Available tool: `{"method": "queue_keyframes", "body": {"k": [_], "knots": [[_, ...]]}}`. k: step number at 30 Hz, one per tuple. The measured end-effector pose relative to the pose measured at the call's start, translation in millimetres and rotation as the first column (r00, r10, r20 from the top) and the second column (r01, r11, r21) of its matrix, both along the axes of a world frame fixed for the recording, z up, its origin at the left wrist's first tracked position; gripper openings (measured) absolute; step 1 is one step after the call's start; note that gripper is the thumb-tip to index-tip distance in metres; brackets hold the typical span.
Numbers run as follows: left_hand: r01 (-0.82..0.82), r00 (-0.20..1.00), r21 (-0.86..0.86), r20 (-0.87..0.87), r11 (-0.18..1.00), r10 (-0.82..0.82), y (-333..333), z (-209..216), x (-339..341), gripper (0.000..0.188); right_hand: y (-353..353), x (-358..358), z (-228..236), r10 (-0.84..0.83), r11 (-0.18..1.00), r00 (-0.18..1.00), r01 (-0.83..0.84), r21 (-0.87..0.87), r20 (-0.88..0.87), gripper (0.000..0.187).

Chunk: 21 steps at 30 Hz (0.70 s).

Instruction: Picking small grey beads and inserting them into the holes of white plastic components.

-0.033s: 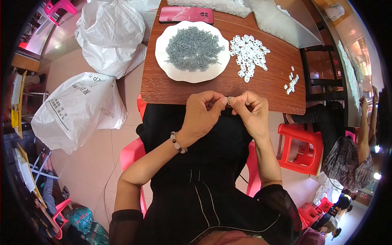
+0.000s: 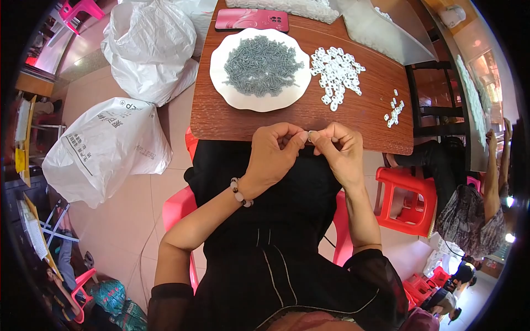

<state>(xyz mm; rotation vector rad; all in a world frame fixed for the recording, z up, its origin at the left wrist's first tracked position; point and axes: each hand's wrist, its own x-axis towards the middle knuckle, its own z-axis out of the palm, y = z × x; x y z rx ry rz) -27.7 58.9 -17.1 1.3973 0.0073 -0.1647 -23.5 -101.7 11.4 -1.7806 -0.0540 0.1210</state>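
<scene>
My left hand and my right hand meet fingertip to fingertip just over the near edge of the brown wooden table. Both pinch a small white piece between thumbs and forefingers; whatever else is in the fingers is too small to tell. A beaded bracelet sits on my left wrist. Beyond the hands stands a white plate heaped with small grey screws. To its right lies a pile of white plastic pieces, and a smaller cluster lies nearer the table's right edge.
A pink phone and a clear plastic bag lie at the table's far side. Two large white sacks sit on the floor to the left. A red stool stands to the right, with another person beyond it.
</scene>
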Motion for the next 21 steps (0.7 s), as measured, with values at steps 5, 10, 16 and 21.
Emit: {"method": "queue_keyframes", "body": {"k": [5,10,16,21], "knots": [[0.015,1.0,0.006,0.0,1.0,-0.015,0.9,-1.5,0.5,0.015,-2.7,1.4,1.4,0.028,0.999,0.999,-0.026,0.037,-0.029,0.014],[0.023,1.0,0.013,0.006,1.0,-0.023,-0.3,-4.5,0.6,0.014,-3.6,0.5,1.1,0.04,0.998,0.998,-0.038,0.058,-0.038,0.014],[0.035,0.999,0.036,-0.011,0.999,-0.034,-0.3,-3.2,1.4,0.014,-6.1,0.4,-0.4,0.056,0.997,0.997,-0.054,0.06,-0.045,0.013],[0.035,0.999,-0.068,-0.021,0.997,-0.036,-1.5,-1.4,0.7,0.02,-4.3,1.7,6.6,0.021,0.991,0.996,-0.009,0.135,-0.088,0.012]]}}
